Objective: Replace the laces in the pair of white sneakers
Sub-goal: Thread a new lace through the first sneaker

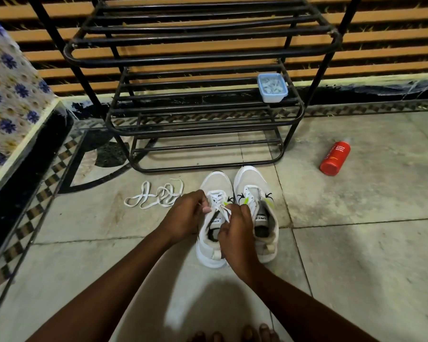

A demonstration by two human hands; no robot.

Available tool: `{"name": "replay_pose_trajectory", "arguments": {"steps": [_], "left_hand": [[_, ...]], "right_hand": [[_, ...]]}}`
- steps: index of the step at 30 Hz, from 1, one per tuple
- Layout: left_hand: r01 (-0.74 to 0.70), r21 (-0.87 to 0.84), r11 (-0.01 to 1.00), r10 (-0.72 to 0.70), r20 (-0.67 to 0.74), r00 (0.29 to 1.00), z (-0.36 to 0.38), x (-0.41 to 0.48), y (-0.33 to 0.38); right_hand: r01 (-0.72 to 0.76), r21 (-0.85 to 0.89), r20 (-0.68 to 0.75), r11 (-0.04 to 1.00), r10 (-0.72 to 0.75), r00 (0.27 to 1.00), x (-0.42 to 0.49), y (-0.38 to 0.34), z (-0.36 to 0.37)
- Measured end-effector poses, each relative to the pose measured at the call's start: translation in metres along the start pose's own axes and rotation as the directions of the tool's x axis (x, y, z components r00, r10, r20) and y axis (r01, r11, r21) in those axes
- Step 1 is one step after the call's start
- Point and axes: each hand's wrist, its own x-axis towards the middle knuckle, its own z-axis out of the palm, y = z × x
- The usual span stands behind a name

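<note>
Over one sneaker (211,253), left hand (183,215) and right hand (237,233), curled grips tight on lace (224,209).

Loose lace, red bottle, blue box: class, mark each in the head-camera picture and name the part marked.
loose lace (167,193), head view, the tangled middle of the strands on the floor.
red bottle (335,157), head view, the middle of its lying body.
blue box (272,87), head view, the centre of its lid.
</note>
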Motion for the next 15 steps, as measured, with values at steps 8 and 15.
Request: {"name": "replay_pose_trajectory", "arguments": {"steps": [8, 15], "left_hand": [[0.014, 0.157, 0.987, 0.006, -0.125, 0.992, -0.0053, -0.0021, 0.0107], [-0.016, 0.048, 0.999, 0.026, -0.216, 0.976, -0.0034, -0.0009, 0.0114]], "right_hand": [[0.009, -0.053, 0.039, 0.999, -0.007, 0.999, -0.0015, -0.0015, 0.0026], [0.013, -0.023, 0.043, 1.0, -0.012, 0.999, 0.003, 0.0004, 0.0009]]}}
